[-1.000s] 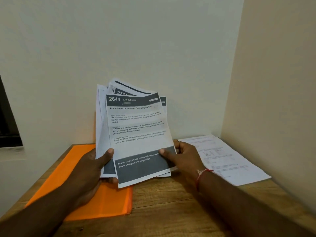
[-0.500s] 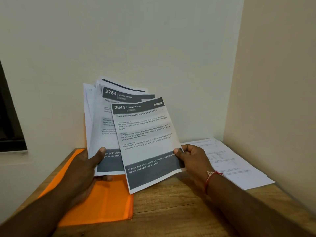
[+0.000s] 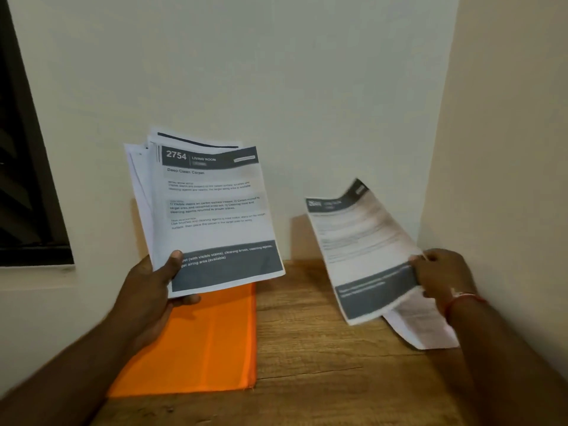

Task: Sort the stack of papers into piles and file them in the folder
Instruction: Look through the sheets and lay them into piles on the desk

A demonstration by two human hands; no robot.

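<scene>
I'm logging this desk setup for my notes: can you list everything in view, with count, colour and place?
stack of papers: one stack, white with dark grey bands, top sheet headed 2754, held upright at left above the folder.
single sheet: one, white with dark grey bands, blurred, held at right over the table.
sheet on the table: at least one, white, lying at right, partly hidden by the held sheet.
folder: one, orange, flat on the table's left part.
table: one, brown wood, in the wall corner.
window: one, dark frame, far left.
left hand: grip shut on the stack.
right hand: grip shut on the single sheet; red thread on the wrist.
</scene>
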